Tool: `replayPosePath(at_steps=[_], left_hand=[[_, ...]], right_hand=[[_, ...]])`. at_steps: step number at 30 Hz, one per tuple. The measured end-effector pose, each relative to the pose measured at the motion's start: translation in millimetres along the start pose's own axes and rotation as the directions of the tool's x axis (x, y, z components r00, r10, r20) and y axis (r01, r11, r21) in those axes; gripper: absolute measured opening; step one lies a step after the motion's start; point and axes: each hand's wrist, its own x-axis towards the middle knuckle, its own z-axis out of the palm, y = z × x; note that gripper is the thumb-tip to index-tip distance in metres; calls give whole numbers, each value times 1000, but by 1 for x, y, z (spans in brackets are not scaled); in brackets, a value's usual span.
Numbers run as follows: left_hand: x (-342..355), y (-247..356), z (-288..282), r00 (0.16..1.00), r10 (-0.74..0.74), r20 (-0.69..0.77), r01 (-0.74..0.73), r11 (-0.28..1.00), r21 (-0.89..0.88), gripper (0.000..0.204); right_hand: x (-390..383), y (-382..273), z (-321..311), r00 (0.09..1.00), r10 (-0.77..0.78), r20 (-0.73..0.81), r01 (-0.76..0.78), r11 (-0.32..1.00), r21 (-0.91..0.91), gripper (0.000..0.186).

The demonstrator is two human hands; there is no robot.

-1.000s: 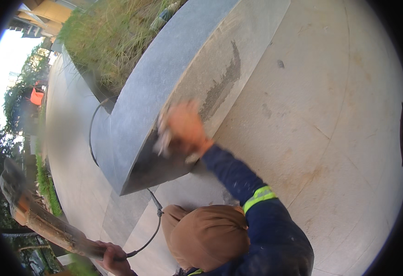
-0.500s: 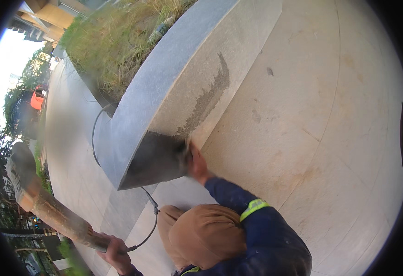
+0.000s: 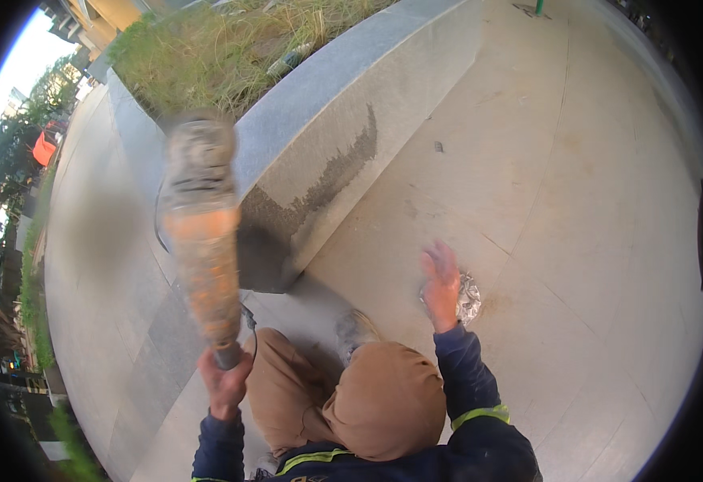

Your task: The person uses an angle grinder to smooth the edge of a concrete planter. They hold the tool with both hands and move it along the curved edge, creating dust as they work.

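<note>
My left hand (image 3: 224, 384) is closed around the grey rear end of an orange angle grinder (image 3: 205, 273), worn and coated with pale dirt. The grinder stands up from my fist, its head blurred by motion, in front of the low stone wall. A cable hangs near its rear end. Above the paving, my right hand (image 3: 441, 285) reaches with fingers extended and somewhat blurred, holding nothing that I can see. Just beside and partly behind it is a crumpled, silvery round thing (image 3: 468, 299) on the ground; I cannot make out whether the hand touches it.
The low stone wall (image 3: 415, 72) has a dark wet-looking patch (image 3: 343, 173) and a dark end face (image 3: 267, 257). Dry grass (image 3: 199, 72) grows behind it. My shoe (image 3: 357, 331) and bent knees are close by on the pale paving (image 3: 576, 241).
My right hand has left the wall's dark end and moved right, to the silvery thing. The grinder in my left hand has swung from leaning far left to nearly upright.
</note>
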Motion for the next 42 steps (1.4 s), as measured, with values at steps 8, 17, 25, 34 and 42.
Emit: replayPosePath(at_steps=[8, 17, 25, 34, 42], left_hand=[[17, -45, 88, 948, 110, 300, -223, 900, 375, 26], [14, -82, 125, 882, 59, 467, -333, 780, 530, 33], [91, -60, 160, 945, 44, 323, -228, 797, 559, 30], [128, -32, 179, 981, 127, 145, -182, 862, 473, 25], [131, -30, 183, 985, 122, 124, -171, 805, 568, 26]], right_hand=[[-7, -70, 109, 997, -10, 77, -38, 801, 598, 73], [3, -32, 86, 942, 53, -332, 70, 936, 346, 77], [105, -45, 135, 981, -6, -194, 86, 910, 406, 77], [157, -85, 169, 990, -114, -82, 140, 855, 500, 70], [166, -78, 170, 993, -97, -60, 114, 845, 523, 69]])
